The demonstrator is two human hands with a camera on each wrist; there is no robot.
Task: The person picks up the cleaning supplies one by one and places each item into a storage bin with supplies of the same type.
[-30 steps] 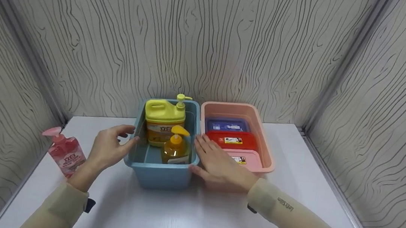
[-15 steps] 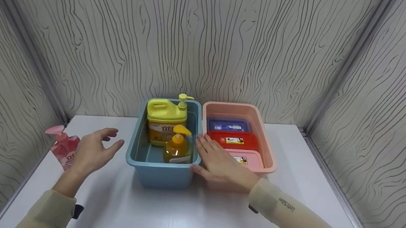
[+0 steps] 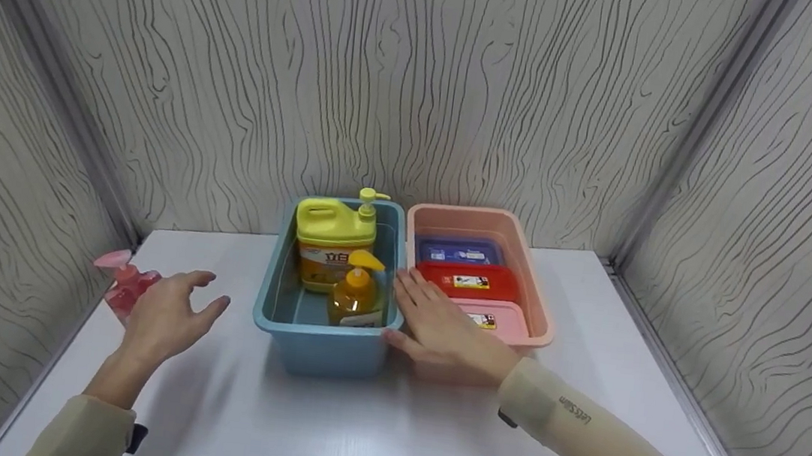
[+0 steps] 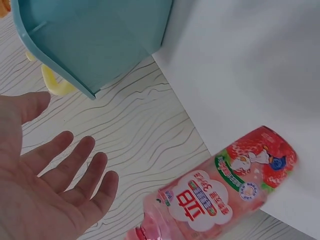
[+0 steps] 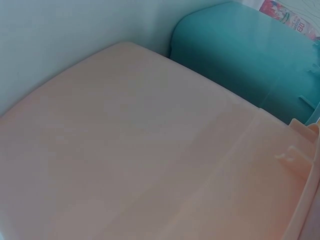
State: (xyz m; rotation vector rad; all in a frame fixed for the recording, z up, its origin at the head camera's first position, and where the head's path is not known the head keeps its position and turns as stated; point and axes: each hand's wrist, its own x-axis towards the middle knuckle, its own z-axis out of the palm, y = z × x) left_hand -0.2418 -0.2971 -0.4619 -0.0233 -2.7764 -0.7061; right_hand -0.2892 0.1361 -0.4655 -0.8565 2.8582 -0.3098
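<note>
My left hand [image 3: 166, 316], fingers apart and holding nothing, is in front of a pink pump soap bottle [image 3: 119, 296], partly hiding it in the head view. The left wrist view shows the bottle's strawberry label beside the loosely spread fingers [image 4: 67, 192]. My right hand [image 3: 440, 330] lies with straight fingers across the adjoining rims of a blue plastic bin [image 3: 325, 352] and a peach bin [image 3: 535, 309]. In the blue bin stand a yellow detergent jug [image 3: 334, 232] with a pump and an amber pump bottle [image 3: 353, 298]. The right wrist view shows the peach bin's outer wall [image 5: 125, 140].
Inside the peach bin, a blue lidded box [image 3: 460, 250], a red one [image 3: 472, 282] and a pink one [image 3: 502, 317] lie in a row. Both bins stand on a white table [image 3: 323, 438], near the wood-patterned back wall [image 3: 435, 95]. Side walls enclose the table.
My left hand has moved left and down from the blue bin's left rim to the pink bottle. The right hand stays on the rims. The view has shifted slightly.
</note>
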